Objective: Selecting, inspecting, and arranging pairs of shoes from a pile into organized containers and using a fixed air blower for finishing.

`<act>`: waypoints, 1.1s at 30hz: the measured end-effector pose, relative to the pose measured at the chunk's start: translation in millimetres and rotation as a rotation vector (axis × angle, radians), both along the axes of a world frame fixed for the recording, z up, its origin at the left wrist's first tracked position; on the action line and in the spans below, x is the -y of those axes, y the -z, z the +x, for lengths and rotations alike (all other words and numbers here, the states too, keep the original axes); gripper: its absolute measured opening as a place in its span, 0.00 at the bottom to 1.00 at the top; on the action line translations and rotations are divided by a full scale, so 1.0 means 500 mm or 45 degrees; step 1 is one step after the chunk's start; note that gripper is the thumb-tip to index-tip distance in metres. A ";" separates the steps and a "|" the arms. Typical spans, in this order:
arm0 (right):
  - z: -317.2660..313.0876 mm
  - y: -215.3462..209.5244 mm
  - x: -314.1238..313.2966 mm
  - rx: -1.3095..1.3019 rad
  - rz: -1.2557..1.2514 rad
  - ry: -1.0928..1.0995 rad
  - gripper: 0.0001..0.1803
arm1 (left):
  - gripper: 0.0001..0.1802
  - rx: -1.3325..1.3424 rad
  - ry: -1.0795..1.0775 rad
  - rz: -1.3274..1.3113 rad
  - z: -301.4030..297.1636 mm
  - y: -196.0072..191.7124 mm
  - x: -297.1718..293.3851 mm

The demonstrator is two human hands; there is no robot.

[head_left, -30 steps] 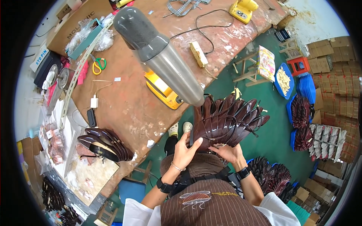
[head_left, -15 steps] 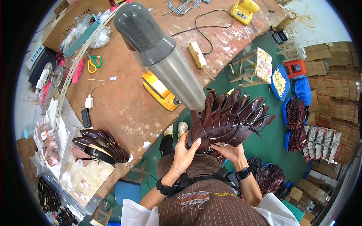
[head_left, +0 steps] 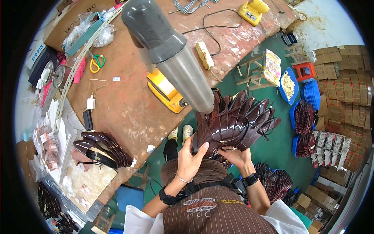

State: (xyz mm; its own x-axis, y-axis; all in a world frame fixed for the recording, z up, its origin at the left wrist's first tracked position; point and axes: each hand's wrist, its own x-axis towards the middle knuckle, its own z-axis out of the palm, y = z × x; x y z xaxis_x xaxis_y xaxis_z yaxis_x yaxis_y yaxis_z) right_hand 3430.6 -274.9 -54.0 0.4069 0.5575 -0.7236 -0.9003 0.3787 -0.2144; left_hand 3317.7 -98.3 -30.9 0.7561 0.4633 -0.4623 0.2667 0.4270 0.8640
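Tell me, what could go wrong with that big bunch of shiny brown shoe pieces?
The fan of shoe pieces is wide, and only the left hand and right hand pinch its lower end, so pieces might slide out and drop to the green floor. The thin cords hanging off them could tangle. The fan also sits close under the grey tool, so lifting it might bump that.

Seated worker seen from above: brown pinstriped apron with embroidered emblem over white short sleeves, black wristbands on left hand (head_left: 189, 161) and right hand (head_left: 236, 157), thin bracelet, pale clogs.
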 end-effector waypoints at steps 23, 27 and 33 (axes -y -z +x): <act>-0.008 0.000 -0.061 0.009 0.125 -0.293 0.28 | 0.26 -0.176 -0.090 0.309 -0.051 -0.007 -0.025; -0.009 0.016 -0.061 0.006 0.127 -0.337 0.28 | 0.25 -0.257 -0.095 0.311 -0.064 -0.018 -0.030; -0.006 0.025 -0.067 -0.066 0.240 -0.383 0.29 | 0.31 -0.310 -0.060 0.353 -0.085 -0.025 -0.032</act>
State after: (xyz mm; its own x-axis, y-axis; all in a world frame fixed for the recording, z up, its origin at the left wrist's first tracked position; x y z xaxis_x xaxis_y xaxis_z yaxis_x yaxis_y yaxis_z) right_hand 3427.4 -241.2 -66.3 0.1698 0.7723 -0.6122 -0.9854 0.1234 -0.1176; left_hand 3275.4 -82.5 -18.6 0.6142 0.6280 -0.4778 0.4640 0.2024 0.8624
